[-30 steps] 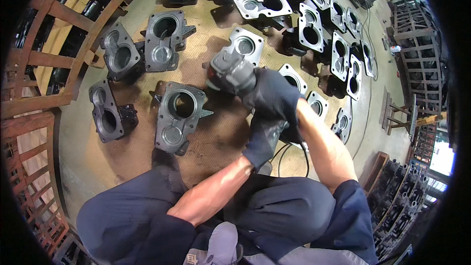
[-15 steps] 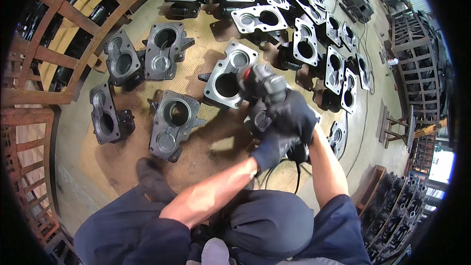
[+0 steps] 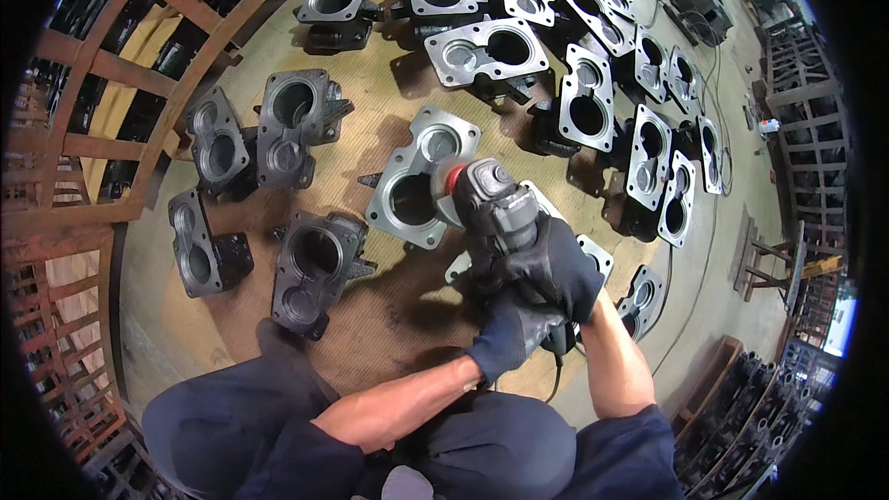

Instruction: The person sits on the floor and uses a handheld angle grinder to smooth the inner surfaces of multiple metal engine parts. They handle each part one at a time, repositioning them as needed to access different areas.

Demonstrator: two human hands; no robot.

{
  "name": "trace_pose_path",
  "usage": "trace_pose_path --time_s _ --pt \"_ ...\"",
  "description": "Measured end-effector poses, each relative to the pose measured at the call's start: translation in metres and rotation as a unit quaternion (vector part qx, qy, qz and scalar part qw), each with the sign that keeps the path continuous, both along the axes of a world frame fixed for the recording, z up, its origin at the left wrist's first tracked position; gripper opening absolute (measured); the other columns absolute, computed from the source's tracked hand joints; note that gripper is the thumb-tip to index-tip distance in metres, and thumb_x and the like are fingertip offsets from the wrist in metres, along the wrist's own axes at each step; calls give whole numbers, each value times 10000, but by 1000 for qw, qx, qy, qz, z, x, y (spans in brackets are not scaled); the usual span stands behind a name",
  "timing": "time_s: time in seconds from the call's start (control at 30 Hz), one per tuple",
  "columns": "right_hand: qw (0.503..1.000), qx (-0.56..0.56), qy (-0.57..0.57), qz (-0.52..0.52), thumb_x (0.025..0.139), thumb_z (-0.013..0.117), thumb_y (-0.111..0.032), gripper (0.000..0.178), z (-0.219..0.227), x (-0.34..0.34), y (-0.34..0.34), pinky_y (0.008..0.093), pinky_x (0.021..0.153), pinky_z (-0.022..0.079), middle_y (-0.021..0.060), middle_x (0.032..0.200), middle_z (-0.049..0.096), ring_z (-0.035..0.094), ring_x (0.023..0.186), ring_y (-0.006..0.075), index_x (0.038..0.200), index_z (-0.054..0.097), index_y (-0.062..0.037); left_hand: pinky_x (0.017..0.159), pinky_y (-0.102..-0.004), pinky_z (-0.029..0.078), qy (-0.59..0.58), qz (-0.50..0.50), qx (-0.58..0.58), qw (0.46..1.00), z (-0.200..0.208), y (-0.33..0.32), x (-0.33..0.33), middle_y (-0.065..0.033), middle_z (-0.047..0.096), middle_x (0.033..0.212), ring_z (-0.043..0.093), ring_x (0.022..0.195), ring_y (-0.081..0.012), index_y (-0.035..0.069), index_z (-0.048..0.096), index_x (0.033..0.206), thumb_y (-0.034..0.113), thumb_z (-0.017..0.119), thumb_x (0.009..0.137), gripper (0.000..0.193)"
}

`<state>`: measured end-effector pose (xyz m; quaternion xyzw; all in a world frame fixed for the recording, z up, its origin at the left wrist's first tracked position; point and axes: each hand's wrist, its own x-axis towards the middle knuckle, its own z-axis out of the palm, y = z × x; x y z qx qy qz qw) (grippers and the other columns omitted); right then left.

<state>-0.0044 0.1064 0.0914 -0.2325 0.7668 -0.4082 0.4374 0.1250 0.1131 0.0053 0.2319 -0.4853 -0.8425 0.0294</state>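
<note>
Both of my hands wear dark gloves and are closed round an angle grinder (image 3: 500,206). My right hand (image 3: 567,270) wraps its body nearer the head. My left hand (image 3: 515,331) grips farther back; its fingers are partly hidden. The grinder's disc, with a red centre (image 3: 452,180), lies over the right side of a metal casting (image 3: 384,199) that has one large bore and a smaller round recess. I cannot tell whether the disc touches the metal. Other castings lie partly hidden below the grinder, and a black cord (image 3: 557,380) hangs from its rear.
Several similar castings, such as one at the left (image 3: 294,130) and one farther off (image 3: 488,49), stand around on a brown ribbed mat (image 3: 370,352). Rusty metal crates (image 3: 111,213) line the left side. At the right are a wooden stool (image 3: 769,259) and racks of dark parts (image 3: 741,398).
The view has shifted, so the castings appear lower in the picture. The grinder, blurred before, is now sharper, its disc visible over the casting's right side. Both hands keep their grip.
</note>
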Motion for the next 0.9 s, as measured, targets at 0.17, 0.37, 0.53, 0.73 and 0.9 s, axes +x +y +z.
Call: trace_pose_path --time_s 0.17,0.37,0.53,0.73,0.9 --pt "998 -17 38 40 736 751 -168 309 -16 -54 -9 299 699 521 26 849 688 574 754 98 982 689 8 796 -339 535 -8 -78 -139 987 12 -39 -40 -93 716 930 659 895 -157 3 694 1028 105 740 877 187" --pt "999 -36 21 8 709 735 -156 274 -23 -65 -23 307 636 478 10 765 642 506 696 97 923 687 9 888 -346 527 -47 0 -113 993 30 -47 -57 -106 699 1038 659 995 -207 7 663 1138 132 781 834 349" --pt "1000 18 -9 22 692 719 -151 294 11 -16 -25 301 655 493 14 777 647 530 705 94 933 688 14 946 -349 518 -56 -41 -120 990 22 -31 -21 -105 673 1143 635 1089 -207 11 618 1205 110 795 820 436" --pt "999 44 8 22 665 724 -180 402 22 43 -17 309 701 503 45 848 666 552 722 135 1011 678 18 959 -317 486 33 10 46 998 31 -20 34 -90 633 1183 595 1106 -161 4 586 1252 65 707 900 377" --pt "994 79 56 58 658 767 -148 345 19 102 -19 319 696 510 39 808 677 586 708 139 957 675 -3 1015 -317 484 102 107 364 920 -20 25 78 -54 612 1234 566 1157 -139 27 544 1302 -30 701 879 455"
